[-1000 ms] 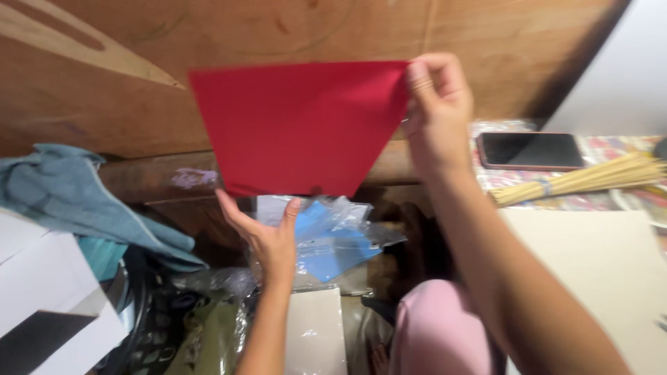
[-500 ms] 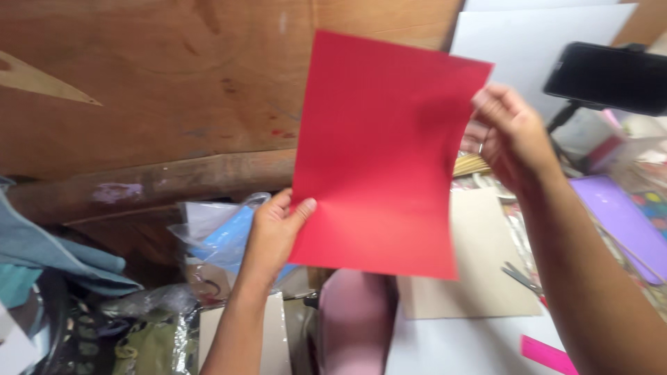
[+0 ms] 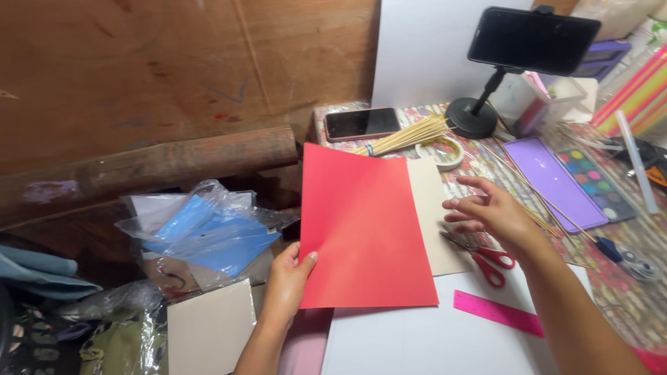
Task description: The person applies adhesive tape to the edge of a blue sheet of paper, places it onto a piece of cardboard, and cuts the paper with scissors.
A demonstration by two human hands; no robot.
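Holding one red sheet (image 3: 365,226) by its lower left edge, the left hand (image 3: 288,278) pinches it; long axis runs away from the person, over the beige card (image 3: 434,222). Right hand (image 3: 490,215), open and empty, hovers above one pair of red scissors (image 3: 486,258), right of the sheet. One pink ruler (image 3: 497,312).

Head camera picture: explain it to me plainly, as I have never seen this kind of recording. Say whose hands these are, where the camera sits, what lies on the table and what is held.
There is no machine here. A person wears one camera on the head, looking down at their own two bare hands. The left hand grips the lower left edge of a red paper sheet. The right hand is open, fingers spread, holding nothing, just above red-handled scissors. On the table also lie a beige card under the sheet, a pink ruler, a bundle of thin sticks, a phone and a purple tray.
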